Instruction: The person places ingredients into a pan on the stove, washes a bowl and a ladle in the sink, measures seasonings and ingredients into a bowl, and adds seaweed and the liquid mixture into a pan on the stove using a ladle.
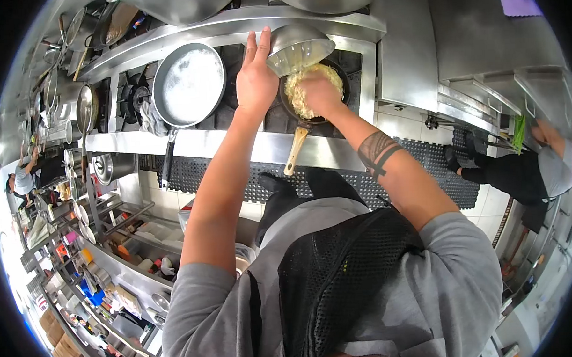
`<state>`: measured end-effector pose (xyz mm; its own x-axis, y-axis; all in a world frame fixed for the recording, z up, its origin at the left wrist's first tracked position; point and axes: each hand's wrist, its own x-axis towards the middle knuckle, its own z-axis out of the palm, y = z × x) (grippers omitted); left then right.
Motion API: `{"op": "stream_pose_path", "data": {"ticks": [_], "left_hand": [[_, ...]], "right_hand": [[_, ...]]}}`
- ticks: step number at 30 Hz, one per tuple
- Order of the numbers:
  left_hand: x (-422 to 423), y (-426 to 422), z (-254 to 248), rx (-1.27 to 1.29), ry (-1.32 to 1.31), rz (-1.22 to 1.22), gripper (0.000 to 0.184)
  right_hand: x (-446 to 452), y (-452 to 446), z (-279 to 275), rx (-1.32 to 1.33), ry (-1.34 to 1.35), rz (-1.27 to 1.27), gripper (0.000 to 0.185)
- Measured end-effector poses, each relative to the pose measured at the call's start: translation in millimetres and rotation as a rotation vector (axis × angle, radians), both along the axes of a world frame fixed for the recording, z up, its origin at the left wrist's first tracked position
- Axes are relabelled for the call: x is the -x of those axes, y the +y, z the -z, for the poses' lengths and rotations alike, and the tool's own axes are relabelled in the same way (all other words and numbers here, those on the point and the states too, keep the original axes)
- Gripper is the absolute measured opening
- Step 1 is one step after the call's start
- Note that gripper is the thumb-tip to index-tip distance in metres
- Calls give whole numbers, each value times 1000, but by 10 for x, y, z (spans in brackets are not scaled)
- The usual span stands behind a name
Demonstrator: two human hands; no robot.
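My left hand (256,79) holds a metal bowl (294,39) by its side, two fingers pointing up. The bowl is tipped over the far part of a dark frying pan (284,101), and a pale yellow wet coating shows inside it. Chunky yellow food (295,100) covers the pan's bottom. Over that food is my right hand (320,94), smeared by motion, so its fingers do not show clearly. The pan's wooden handle (296,149) points toward my body.
A large grey pan (189,84) with a whitish, bubbly surface stands on the stove (230,60) at left, its black handle (168,161) overhanging the front edge. A cloth (152,118) lies beside it. Big pots line the back. Another person (522,174) stands at right.
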<state>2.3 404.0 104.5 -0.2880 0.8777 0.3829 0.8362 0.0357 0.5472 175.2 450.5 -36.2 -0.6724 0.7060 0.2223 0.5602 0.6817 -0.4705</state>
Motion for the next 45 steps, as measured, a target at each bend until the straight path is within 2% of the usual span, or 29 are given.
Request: {"op": "stream_pose_path", "data": {"ticks": [1, 2, 5, 6, 8, 10, 12, 14, 15, 16, 18, 19, 22, 23, 24, 26, 28, 30, 31, 34, 36, 38, 40, 42, 44, 45], "left_hand": [[-21, -18, 6, 1, -7, -5, 82], [-23, -18, 3, 1, -11, -12, 82], [16, -38, 26, 1, -8, -11, 82], [0, -34, 31, -8, -10, -6, 82], [-15, -66, 37, 6, -27, -7, 82], [-6, -99, 18, 24, -32, -15, 81], [-22, -117, 19, 62, -38, -3, 81], [-31, -131, 41, 35, -28, 4, 81], [-41, -142, 49, 7, -15, 5, 81], [-58, -153, 56, 5, -17, 3, 81], [-96, -158, 41, 106, -64, -14, 80], [-112, -157, 30, 106, -66, -11, 80], [-160, -206, 19, 133, -123, -2, 79], [-189, -218, 25, 116, -120, 8, 78], [-215, -220, 30, 99, -117, 25, 77], [-296, -234, 97, 75, -130, 85, 78], [-404, -234, 140, 44, -141, 145, 79], [-504, -238, 160, -12, -30, 184, 78], [-471, -230, 167, -25, 9, 178, 76], [-353, -263, 187, 95, -99, 64, 77], [-369, -311, 193, 61, -75, 72, 77], [-433, -277, 144, 10, -96, 59, 77], [-494, -228, 106, 42, -129, 40, 78], [-481, -209, 138, 76, -168, 13, 79], [-352, -235, 289, -25, -246, -84, 79], [-312, -278, 255, -10, -368, -105, 78]], "right_hand": [[-41, 54, -84, -39, -225, 98, 25], [-60, 28, -163, -42, -227, 91, 25], [-143, -237, -266, 288, -187, -249, 19], [-187, -220, -237, 290, -192, -245, 19], [-241, -149, -181, 219, -85, 24, 20], [-227, -192, -224, 248, -150, 86, 21], [-249, -212, -252, 316, -212, -148, 23], [-289, -133, -285, 214, -152, 182, 23], [-298, -135, -278, 234, -198, 227, 20], [-288, -162, -267, 231, -200, 226, 20], [-254, -214, -266, 216, -343, -121, 17], [-287, -226, -279, 208, -236, -9, 20], [-367, -61, -478, 118, -155, 105, 20], [-348, -61, -564, 210, -19, 99, 19], [-289, -57, -672, 213, -18, 105, 19], [-138, -90, -843, -28, 298, 106, 24], [-50, -48, -746, -87, 233, 143, 28], [-14, -74, -621, 219, -118, -55, 27], [-59, -171, -566, 139, 150, -53, 24], [-264, -114, -631, -8, 84, -35, 23], [-264, 16, -849, -125, 94, 146, 34], [-126, 93, -732, -139, 30, 288, 27], [-118, -104, -634, 44, -82, 121, 27], [-113, -248, -609, 134, -22, 135, 30], [-204, -305, -672, 397, -101, 173, 23], [-268, -351, -682, 329, -42, 217, 20]]}}
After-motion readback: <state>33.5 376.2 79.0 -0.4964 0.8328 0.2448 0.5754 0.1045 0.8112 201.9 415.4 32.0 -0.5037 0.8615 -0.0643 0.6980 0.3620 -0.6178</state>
